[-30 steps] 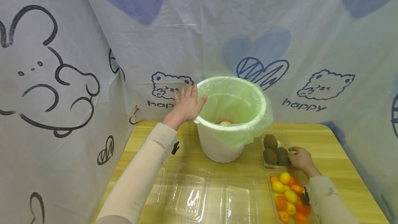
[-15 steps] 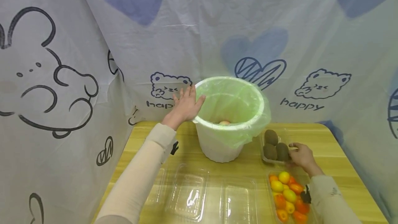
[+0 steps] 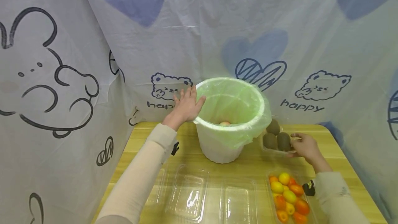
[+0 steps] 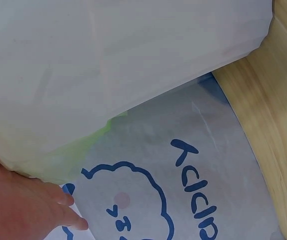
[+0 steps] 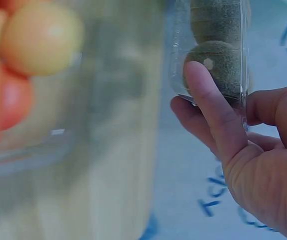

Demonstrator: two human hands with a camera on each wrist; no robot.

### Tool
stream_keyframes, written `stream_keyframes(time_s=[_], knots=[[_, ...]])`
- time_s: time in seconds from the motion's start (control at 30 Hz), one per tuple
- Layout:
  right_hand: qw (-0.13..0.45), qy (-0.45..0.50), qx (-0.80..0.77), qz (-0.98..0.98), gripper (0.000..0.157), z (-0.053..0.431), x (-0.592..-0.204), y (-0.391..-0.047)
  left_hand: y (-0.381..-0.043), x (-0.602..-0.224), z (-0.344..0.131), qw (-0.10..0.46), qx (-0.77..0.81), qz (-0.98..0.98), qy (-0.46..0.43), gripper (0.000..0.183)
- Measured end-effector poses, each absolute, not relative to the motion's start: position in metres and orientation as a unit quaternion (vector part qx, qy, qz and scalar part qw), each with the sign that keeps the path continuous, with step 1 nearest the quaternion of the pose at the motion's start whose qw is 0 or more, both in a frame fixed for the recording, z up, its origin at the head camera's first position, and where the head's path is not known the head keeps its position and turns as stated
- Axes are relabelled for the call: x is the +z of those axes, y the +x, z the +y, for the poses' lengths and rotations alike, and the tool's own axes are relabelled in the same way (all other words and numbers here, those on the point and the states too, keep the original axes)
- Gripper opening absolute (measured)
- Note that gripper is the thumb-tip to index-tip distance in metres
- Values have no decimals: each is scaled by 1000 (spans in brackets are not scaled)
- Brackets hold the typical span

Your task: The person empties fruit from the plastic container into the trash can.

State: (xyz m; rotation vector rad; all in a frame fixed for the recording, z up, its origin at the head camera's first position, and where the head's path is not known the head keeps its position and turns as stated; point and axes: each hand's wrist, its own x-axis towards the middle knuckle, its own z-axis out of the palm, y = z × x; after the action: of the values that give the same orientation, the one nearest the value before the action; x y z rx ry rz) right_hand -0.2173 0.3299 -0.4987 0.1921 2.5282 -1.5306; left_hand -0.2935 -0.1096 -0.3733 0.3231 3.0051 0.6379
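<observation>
My left hand (image 3: 185, 108) rests on the left rim of a white bucket (image 3: 219, 148), fingers straight. In the left wrist view the same hand (image 4: 26, 205) lies against the bucket's wall. A green plastic bag (image 3: 231, 104) lines the bucket, with a pale round thing (image 3: 225, 123) low inside. On the right, my right hand (image 3: 307, 148) grips the end of a clear plastic box of kiwis (image 3: 273, 151). The right wrist view shows the thumb along one side of the box (image 5: 176, 62), over a kiwi (image 5: 216, 70), and fingers round its end.
A clear tray of small red, orange and yellow fruits (image 3: 290, 196) sits near the right forearm. Clear plastic trays (image 3: 188, 196) lie on the wooden table (image 3: 335, 168) in front of the bucket. A printed cloth (image 3: 214, 44) hangs behind the table.
My right hand and the box of kiwis have moved up and away from the small fruits, with the box rising off the table. The left hand stays on the bucket rim.
</observation>
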Motion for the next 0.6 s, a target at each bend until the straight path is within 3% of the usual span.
stream_keyframes(time_s=[0.6], knots=[[82, 58, -525, 845, 61, 324, -401, -223, -294, -375, -109, 23, 206, 973, 102, 80]])
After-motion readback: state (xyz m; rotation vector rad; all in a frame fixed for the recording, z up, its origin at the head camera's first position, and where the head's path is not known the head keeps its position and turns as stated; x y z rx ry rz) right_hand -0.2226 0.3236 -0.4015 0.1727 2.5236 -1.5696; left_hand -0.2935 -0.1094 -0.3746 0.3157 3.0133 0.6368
